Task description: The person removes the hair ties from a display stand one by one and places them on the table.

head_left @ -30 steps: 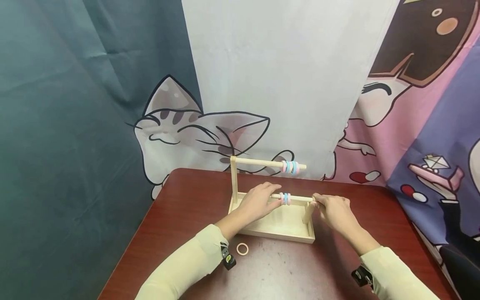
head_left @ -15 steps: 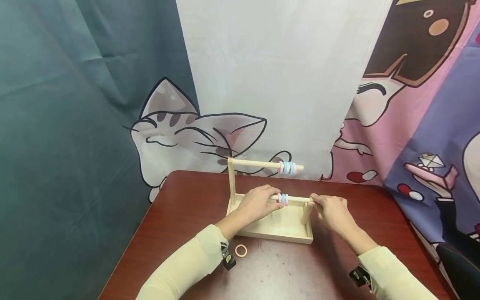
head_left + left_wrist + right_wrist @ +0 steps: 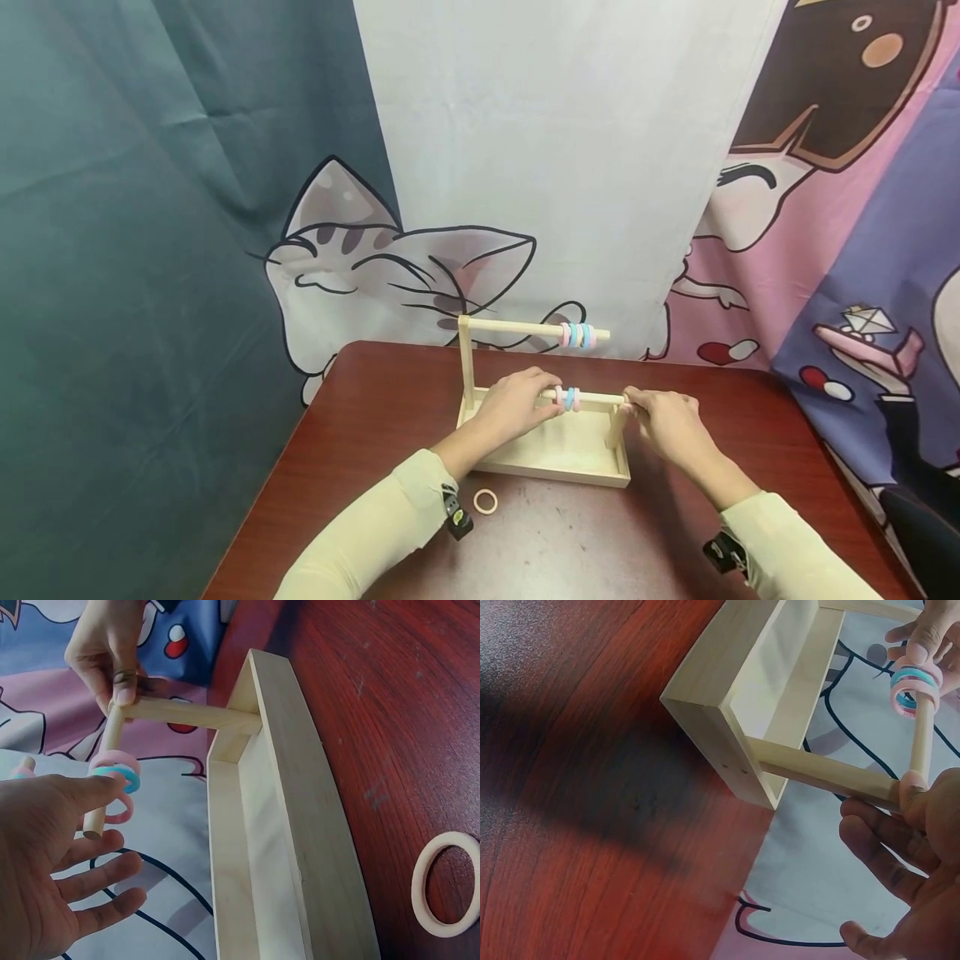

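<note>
A pale wooden stand has a tray base and two posts, each bearing a horizontal rod. On the short lower rod hang pink and blue rings, with the blue ring between pink ones. My left hand is at this rod's free left end, its thumb and index finger pinching the pink ring nearest it, other fingers spread. My right hand grips the corner where the lower rod meets the short post, thumb on top.
Behind, the upper rod carries several pink, blue and pale rings near its right end. A plain wooden ring lies on the reddish-brown table, in front of the tray. A printed curtain hangs behind the table.
Both hands stay in about the same place on the stand. The blue ring on the lower rod now leans slightly, and the rings there sit a little less tightly together.
</note>
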### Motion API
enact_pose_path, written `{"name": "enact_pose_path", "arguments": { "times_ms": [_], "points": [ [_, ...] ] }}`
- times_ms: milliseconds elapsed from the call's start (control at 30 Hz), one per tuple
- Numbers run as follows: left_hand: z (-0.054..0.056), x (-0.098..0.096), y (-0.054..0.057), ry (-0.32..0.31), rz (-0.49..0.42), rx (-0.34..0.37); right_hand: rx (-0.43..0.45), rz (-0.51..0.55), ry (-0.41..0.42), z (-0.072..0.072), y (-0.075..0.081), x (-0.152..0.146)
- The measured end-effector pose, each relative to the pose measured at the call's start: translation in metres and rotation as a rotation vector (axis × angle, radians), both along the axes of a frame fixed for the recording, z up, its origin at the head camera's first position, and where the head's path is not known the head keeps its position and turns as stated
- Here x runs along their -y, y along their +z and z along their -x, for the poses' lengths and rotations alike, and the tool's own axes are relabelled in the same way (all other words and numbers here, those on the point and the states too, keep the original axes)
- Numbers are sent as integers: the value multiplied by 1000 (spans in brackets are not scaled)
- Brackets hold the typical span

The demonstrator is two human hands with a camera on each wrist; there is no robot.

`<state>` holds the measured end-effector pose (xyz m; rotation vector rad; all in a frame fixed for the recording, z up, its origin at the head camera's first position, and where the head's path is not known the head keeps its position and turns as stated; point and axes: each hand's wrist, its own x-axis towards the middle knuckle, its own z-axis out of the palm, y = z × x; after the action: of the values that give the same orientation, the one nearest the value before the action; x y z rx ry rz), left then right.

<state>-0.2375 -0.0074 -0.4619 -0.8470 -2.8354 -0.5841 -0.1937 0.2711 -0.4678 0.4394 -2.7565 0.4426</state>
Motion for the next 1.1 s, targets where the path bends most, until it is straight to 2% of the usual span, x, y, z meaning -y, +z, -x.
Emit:
{"name": "enact_pose_path", "arguments": {
  "times_ms": [267,633,1100],
  "points": [
    [-1,5,-1,4,-6,-41,20,-3,-7,0,2,1],
    [-3,12,-3,12,-25,-31,12,-6,-16,-1,2,0],
    [-5,20,-2,31,-44,-56,38,-8,-20,-1,3,0]
  ]
}}
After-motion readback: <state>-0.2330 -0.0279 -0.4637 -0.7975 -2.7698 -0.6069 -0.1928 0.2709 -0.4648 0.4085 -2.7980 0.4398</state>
